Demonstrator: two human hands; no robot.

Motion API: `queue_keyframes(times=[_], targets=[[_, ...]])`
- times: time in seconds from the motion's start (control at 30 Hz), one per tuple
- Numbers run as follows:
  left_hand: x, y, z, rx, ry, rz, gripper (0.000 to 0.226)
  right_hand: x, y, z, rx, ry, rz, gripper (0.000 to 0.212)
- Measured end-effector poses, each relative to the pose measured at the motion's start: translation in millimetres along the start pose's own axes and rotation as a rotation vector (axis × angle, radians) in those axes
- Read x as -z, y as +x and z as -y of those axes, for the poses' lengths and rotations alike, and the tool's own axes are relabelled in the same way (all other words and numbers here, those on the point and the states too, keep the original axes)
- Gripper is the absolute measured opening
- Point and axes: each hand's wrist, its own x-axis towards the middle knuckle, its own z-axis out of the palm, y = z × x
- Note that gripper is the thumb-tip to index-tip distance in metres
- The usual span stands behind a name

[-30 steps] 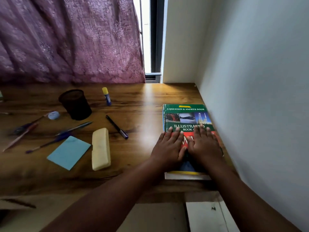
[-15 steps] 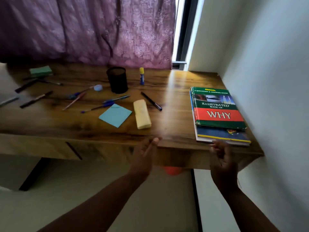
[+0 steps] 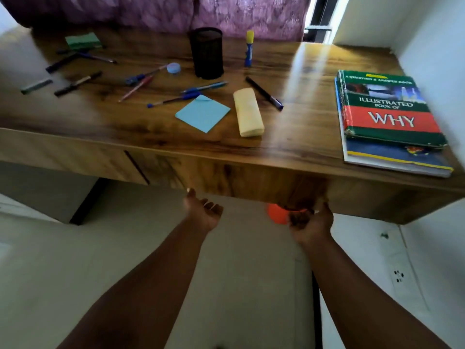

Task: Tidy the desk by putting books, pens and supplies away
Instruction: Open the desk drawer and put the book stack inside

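Both hands hang palm-up and loosely curled below the desk's [image 3: 226, 157] front edge, the left hand [image 3: 202, 212] holding nothing; whether the right hand [image 3: 310, 222] touches the orange thing [image 3: 276, 214] beside it is unclear. Two stacked books [image 3: 387, 117] lie at the right front corner, spines running front to back. Pens [image 3: 191, 93], a blue notepad [image 3: 202, 113] and a yellow case [image 3: 247, 112] crowd the middle before the black cup [image 3: 206, 52].

You've got one view only, head cam, wide-angle, looking fwd and down from just off the near edge of the desk [image 3: 251, 157]. Desk top fills the upper half, floor [image 3: 75, 273] the lower; far edge meets the curtain [image 3: 176, 11]. Nothing shared w/ another view.
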Motion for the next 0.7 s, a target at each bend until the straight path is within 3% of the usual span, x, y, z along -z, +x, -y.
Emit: queue_keyframes(times=[0.23, 0.43, 0.7], targets=[[-9, 10, 10, -0.106, -0.081, 0.122, 0.042, -5, 20, -8, -0.048, 0.214, 0.098, 0.043], [-12, 8, 14, -0.127, -0.083, 0.088, 0.044, 7, 34, -10, -0.095, 0.173, 0.081, 0.047], [-14, 2, 13, -0.121, -0.102, 0.065, 0.059, 4, 20, -4, -0.095, 0.23, 0.158, 0.074]])
